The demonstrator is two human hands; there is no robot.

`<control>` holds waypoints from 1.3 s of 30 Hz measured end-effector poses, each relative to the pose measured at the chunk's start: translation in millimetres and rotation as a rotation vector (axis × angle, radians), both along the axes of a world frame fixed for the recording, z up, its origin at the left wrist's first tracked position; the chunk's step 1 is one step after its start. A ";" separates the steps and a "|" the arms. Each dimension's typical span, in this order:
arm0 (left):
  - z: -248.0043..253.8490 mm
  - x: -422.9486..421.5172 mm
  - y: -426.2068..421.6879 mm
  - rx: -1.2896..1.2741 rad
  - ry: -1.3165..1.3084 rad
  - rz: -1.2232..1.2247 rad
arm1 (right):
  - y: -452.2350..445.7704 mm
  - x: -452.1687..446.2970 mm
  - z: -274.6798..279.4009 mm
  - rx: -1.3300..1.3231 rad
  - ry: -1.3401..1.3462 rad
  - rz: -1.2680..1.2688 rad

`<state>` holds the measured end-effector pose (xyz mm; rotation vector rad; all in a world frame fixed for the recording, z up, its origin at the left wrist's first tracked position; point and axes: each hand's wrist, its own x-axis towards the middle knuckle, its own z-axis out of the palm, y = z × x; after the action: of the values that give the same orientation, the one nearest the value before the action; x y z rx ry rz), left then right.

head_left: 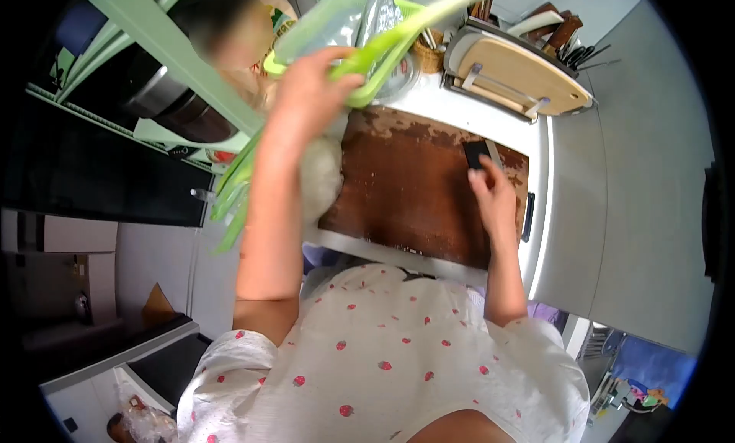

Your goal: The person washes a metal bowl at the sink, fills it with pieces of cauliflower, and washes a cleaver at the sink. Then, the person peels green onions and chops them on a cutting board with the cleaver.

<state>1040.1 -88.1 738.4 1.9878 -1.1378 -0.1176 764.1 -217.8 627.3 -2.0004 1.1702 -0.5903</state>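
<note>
- Head view, nearest: a white shirt (383, 351) with red strawberry prints fills the six o'clock side, with both bare forearms reaching up and away from it.
- Beyond the shirt, a worn brown board (413, 194) lies on the white counter (421, 106), its surface scuffed and patchy, most of all along the far edge.
- At nine o'clock from the board, right beside it, sits a pale, rounded bundle (320, 179); farther out that way, long green leaves (236, 187) hang down.
- The right hand (494, 190) is over the board's three o'clock side, fingers bent, fingertips at a flat black item (475, 154) with a grey strip along one side. Whether they grip it or only touch it, I cannot tell.
- At eleven o'clock from the board, the left hand (321, 79) has its fingers closed around one end of a long green item (394, 37), blurred, whose paler far end points toward one o'clock.
- That item crosses over a light green basket (360, 95), which holds something clear and shiny.
- Farthest, at one o'clock from the board, a rack (490, 91) holds upright cutting boards (528, 76), with dark handles (566, 31) behind them.
</note>
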 end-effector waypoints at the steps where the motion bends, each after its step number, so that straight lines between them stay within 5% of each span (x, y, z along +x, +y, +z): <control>1: 0.4 -29.4 -1.8 -0.006 -0.051 -0.034 | 0.2 9.4 1.8 0.187 -0.256 0.033; 3: -33.4 -69.6 -20.5 -0.276 -0.249 -0.147 | 12.6 26.2 29.8 0.469 -0.625 0.124; 6: -49.7 -126.7 -32.6 -0.105 -0.256 -0.211 | 10.9 35.5 26.0 0.728 -0.927 0.065; 10: -74.5 -153.1 -47.2 -0.246 -0.246 -0.304 | -11.2 6.7 4.1 0.697 -0.930 0.059; 12: -84.6 -148.3 -51.0 -0.328 -0.218 -0.380 | -16.8 -10.5 0.7 0.646 -0.975 -0.155; 14: -99.6 -125.0 -54.7 -0.186 -0.400 -0.387 | -27.7 -24.9 -3.7 0.579 -0.978 -0.249; 16: -106.4 -104.7 -53.9 -0.082 0.086 -0.483 | -30.1 -28.9 -2.6 0.576 -0.896 -0.255; 17: -105.8 -97.6 -52.9 -0.083 0.091 -0.508 | -28.1 -26.0 2.0 0.544 -0.839 -0.288; 19: -100.3 -87.1 -53.5 0.179 0.735 -0.632 | -29.6 -21.9 2.1 0.512 -0.783 -0.318; 22: -108.1 -83.4 -54.7 0.200 0.910 -0.680 | -33.0 -15.9 -2.5 0.530 -0.772 -0.306; 32: -141.6 -69.3 -54.1 0.158 0.927 -0.593 | -16.4 11.6 -19.8 0.707 -0.567 -0.120; 35: -169.2 -62.3 -55.2 0.140 0.858 -0.553 | -12.0 13.2 -28.4 0.731 -0.529 -0.105; 37: -181.7 -61.3 -57.3 0.091 0.530 -0.529 | -10.7 15.3 -37.0 0.667 -0.455 -0.107; 39: -191.9 -60.7 -56.1 0.096 0.572 -0.520 | -10.5 16.5 -42.7 0.671 -0.442 -0.095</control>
<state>979.4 -144.2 546.5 1.5333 -1.2362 -0.9578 780.6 -228.3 584.6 -1.1806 1.0128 -0.5542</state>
